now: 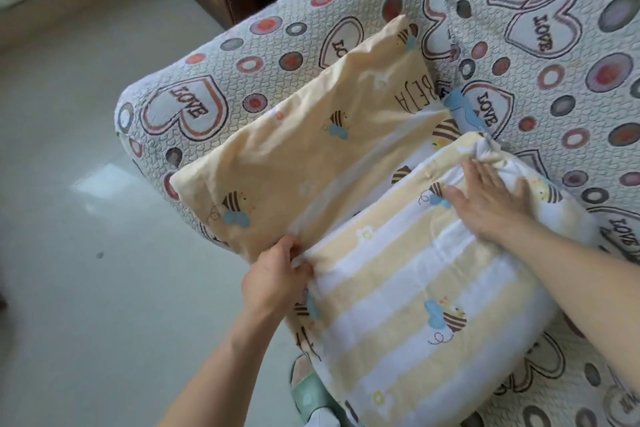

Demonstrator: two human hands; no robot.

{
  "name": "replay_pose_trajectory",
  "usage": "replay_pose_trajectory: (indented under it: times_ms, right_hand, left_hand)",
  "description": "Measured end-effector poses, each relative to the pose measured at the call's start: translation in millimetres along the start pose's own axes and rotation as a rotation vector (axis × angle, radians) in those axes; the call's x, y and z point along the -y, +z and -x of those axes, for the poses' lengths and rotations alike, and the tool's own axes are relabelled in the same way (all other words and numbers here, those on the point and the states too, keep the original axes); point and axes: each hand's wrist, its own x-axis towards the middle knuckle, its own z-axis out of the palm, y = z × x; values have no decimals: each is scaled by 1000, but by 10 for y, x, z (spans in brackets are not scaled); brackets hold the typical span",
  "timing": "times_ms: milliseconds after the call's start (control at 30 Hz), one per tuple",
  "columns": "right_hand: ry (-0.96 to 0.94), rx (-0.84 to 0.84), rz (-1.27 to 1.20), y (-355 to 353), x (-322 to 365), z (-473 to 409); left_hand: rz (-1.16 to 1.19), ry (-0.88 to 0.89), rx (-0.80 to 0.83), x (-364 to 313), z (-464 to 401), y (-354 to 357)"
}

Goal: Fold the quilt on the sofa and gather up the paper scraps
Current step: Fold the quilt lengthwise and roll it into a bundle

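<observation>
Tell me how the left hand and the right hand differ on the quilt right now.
The left hand pinches the quilt at its near-left edge with curled fingers; the right hand lies flat, fingers straight, pressing the folded top. The left sits at the fold's side, the right nearer the far corner. Both are bare and touch the same quilt.

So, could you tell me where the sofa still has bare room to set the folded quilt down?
The sofa cover lies bare along the backrest side, beyond the pillow and to the right of the quilt. The seat's left end is crowded: the pillow fills it, with the quilt against it under both hands, left and right.
</observation>
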Motion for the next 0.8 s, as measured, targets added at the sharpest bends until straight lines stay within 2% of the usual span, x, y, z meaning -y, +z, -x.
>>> replay_pose_trajectory:
  times_ms: [67, 133, 267, 333, 400, 467, 533, 633, 733, 800]
  right_hand:
    - [2, -148, -4, 1, 130, 82]
    - [-77, -248, -12, 29, 300, 197]
    - [-259, -210, -17, 34, 713, 329]
    - [-332, -174, -32, -17, 929, 322]
    - [-404, -161, -76, -100, 1145, 306]
    - [-452, -165, -155, -188, 1345, 297]
    - [-461, -150, -283, -251, 1506, 295]
    - [-390, -80, -591, -330, 1660, 300]
    - [-181, -52, -933, -442, 1709, 287]
    - [-86, -50, -1001, -502, 1673, 267]
  left_hand:
    - [16, 67, -17, -71, -36, -165]
    - [20, 163, -78, -144, -108, -315]
    - [-83, 369, -323, -270, -332, -608]
    - [-193, 388, -481, -289, -472, -766]
    - [-226, 328, -549, -296, -602, -924]
    - [-188, 222, -498, -303, -709, -1038]
    - [-251, 135, -422, -319, -772, -1100]
    - [-276, 92, -334, -407, -768, -1164]
    - [-220, 163, -263, -524, -613, -1191]
    - [-178, 292, -185, -575, -451, -1115]
